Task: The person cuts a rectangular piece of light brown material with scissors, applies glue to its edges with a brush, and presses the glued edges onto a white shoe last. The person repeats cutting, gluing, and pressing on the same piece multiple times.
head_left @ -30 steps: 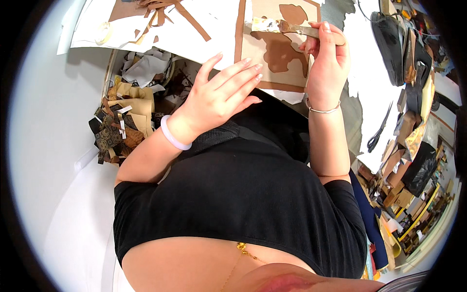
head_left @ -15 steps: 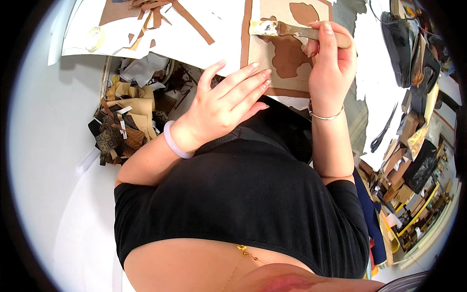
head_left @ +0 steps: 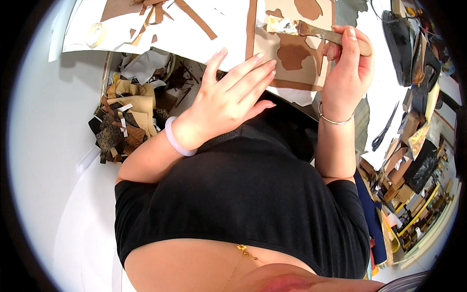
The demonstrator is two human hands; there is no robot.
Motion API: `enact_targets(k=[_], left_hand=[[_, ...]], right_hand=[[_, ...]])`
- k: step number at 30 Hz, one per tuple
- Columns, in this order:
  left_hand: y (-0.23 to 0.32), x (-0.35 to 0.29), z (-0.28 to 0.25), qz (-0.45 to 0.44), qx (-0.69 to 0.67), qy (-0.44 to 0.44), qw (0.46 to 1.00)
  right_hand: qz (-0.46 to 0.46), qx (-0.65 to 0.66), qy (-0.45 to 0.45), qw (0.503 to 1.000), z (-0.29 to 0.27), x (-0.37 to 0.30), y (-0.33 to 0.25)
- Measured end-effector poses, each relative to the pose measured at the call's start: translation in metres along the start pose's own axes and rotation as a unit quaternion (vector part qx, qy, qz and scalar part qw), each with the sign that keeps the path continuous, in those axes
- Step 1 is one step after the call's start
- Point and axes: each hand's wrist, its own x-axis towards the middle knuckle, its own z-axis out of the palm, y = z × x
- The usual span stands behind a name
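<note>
My right hand (head_left: 348, 73) grips the wooden handle of a flat paintbrush (head_left: 316, 33). Whitish stuff coats its bristles, which point left above a beige panel (head_left: 316, 10) with brown edging. Irregular brown patches (head_left: 296, 52) lie on that panel, partly covered by the brush and my fingers. Left of it, my left hand (head_left: 226, 95) hovers palm down with fingers spread and nothing in it. Its fingertips come close to the panel's lower left corner; whether they touch it I cannot tell.
White paper (head_left: 228, 29) covers the table, with brown strips (head_left: 194, 18) and a tape roll (head_left: 96, 34) on it. Below the table edge at left is a heap of scraps (head_left: 129, 117). Black scissors (head_left: 384, 127) and dark bags (head_left: 396, 48) lie at right.
My right hand has carried the brush to the right, and its bristles sit farther right over the panel. The view has shifted slightly. My left hand stays almost in place, fingers spread.
</note>
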Motion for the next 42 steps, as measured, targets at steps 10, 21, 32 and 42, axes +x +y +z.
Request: enact_targets(k=[10, 21, 32, 42], left_hand=[[0.012, -0.006, -0.005, -0.008, 0.028, -0.038, 0.999], [0.018, -0.003, -0.008, -0.021, 0.062, -0.052, 0.997], [0.019, -0.004, -0.009, -0.017, 0.067, -0.055, 0.996], [0.039, -0.013, -0.006, 0.009, 0.09, -0.106, 0.99]], right_hand=[[0.005, -0.093, -0.032, 0.995, 0.0, -0.009, 0.009], [-0.017, -0.055, -0.04, 0.998, -0.003, -0.004, 0.012], [-0.01, -0.076, -0.024, 0.997, -0.003, -0.006, 0.0], [0.071, -0.038, -0.061, 0.995, -0.017, -0.026, -0.023]])
